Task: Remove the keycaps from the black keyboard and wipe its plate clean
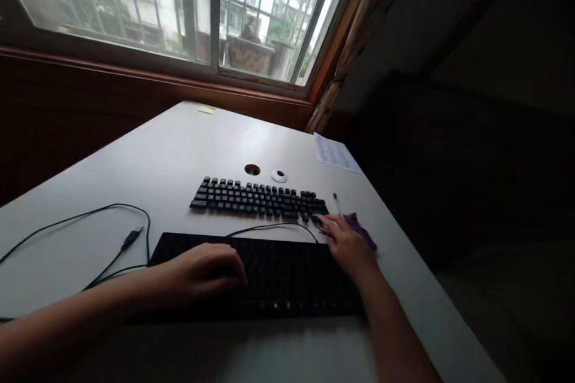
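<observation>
A black keyboard base lies near the front of the white desk, its surface too dark to make out in detail. My left hand rests on its left half, fingers curled inward and their tips hidden. Behind the base, several loose black keycaps are set out in keyboard rows. My right hand reaches past the base to the right end of these rows. Its fingertips are closed on a dark keycap. Beside that hand lie a crumpled purple cloth and a thin brush.
A black cable with a USB plug loops over the left of the desk. Behind the keycaps are a round cable hole and a white ring-shaped cover. A printed sheet lies at the right edge, a yellow note at the back.
</observation>
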A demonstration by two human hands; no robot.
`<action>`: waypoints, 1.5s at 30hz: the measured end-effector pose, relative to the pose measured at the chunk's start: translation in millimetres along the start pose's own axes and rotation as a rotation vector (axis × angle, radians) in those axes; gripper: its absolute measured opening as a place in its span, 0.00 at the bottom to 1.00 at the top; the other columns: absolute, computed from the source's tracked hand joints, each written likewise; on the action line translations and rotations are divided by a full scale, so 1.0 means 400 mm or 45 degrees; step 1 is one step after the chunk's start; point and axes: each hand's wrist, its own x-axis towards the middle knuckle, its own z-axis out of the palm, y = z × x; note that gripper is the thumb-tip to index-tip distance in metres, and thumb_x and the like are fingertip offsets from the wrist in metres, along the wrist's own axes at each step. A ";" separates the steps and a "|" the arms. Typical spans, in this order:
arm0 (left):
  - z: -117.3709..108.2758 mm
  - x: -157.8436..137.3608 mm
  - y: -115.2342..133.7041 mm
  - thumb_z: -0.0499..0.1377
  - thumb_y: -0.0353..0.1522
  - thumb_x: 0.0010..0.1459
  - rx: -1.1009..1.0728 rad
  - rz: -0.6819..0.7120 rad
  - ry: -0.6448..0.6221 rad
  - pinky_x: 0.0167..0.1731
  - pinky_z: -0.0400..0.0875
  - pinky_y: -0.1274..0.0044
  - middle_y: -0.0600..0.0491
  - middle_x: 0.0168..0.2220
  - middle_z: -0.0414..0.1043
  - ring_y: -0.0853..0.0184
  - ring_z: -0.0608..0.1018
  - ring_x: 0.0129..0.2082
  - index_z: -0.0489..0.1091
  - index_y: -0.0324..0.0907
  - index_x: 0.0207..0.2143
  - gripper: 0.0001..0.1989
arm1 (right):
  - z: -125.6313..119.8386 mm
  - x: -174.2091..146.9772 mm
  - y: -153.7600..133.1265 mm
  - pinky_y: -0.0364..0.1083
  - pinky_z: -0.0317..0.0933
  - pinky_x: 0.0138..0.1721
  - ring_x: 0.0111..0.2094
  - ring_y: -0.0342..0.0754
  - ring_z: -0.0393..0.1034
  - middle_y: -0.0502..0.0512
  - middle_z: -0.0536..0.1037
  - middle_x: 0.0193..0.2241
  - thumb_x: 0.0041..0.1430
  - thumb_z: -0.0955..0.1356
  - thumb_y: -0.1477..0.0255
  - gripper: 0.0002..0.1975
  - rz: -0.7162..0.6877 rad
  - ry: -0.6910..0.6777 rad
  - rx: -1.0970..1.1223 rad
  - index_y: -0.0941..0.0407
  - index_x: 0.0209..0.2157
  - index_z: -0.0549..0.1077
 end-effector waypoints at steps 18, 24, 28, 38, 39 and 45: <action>0.002 -0.001 -0.001 0.58 0.30 0.68 -0.002 0.035 0.013 0.42 0.73 0.76 0.50 0.41 0.78 0.64 0.79 0.41 0.75 0.42 0.45 0.07 | -0.019 0.006 -0.015 0.49 0.73 0.46 0.45 0.52 0.78 0.52 0.72 0.60 0.63 0.65 0.79 0.26 0.002 -0.066 -0.068 0.46 0.60 0.73; 0.003 0.000 0.000 0.58 0.30 0.68 0.001 0.038 0.016 0.42 0.74 0.76 0.50 0.41 0.78 0.64 0.79 0.41 0.75 0.42 0.45 0.07 | -0.019 0.006 -0.015 0.50 0.73 0.47 0.46 0.52 0.78 0.52 0.72 0.60 0.62 0.65 0.79 0.26 -0.006 -0.077 -0.066 0.47 0.60 0.73; 0.003 0.000 -0.001 0.58 0.30 0.68 0.004 0.051 0.016 0.42 0.74 0.76 0.50 0.40 0.78 0.64 0.79 0.41 0.75 0.42 0.45 0.07 | -0.017 0.006 -0.013 0.51 0.73 0.47 0.47 0.53 0.78 0.52 0.72 0.60 0.63 0.64 0.80 0.26 -0.015 -0.068 -0.055 0.48 0.60 0.73; 0.001 -0.001 0.002 0.58 0.30 0.68 -0.012 0.048 0.019 0.42 0.74 0.77 0.50 0.41 0.78 0.65 0.79 0.41 0.75 0.42 0.45 0.07 | -0.015 0.004 -0.010 0.50 0.74 0.45 0.43 0.51 0.78 0.51 0.73 0.59 0.61 0.66 0.80 0.29 -0.021 -0.014 -0.054 0.45 0.62 0.70; 0.001 -0.001 0.001 0.58 0.30 0.68 -0.011 0.050 0.017 0.42 0.74 0.77 0.50 0.41 0.78 0.65 0.79 0.41 0.75 0.42 0.45 0.07 | -0.015 0.003 -0.010 0.50 0.74 0.45 0.43 0.51 0.78 0.51 0.73 0.59 0.62 0.66 0.80 0.29 -0.023 -0.001 -0.049 0.45 0.62 0.70; 0.003 0.000 0.000 0.57 0.30 0.68 -0.007 0.057 0.026 0.42 0.74 0.77 0.50 0.40 0.78 0.64 0.79 0.40 0.76 0.41 0.45 0.07 | -0.025 0.001 -0.014 0.49 0.73 0.48 0.44 0.51 0.78 0.54 0.74 0.57 0.63 0.64 0.80 0.25 -0.028 0.082 -0.005 0.49 0.60 0.72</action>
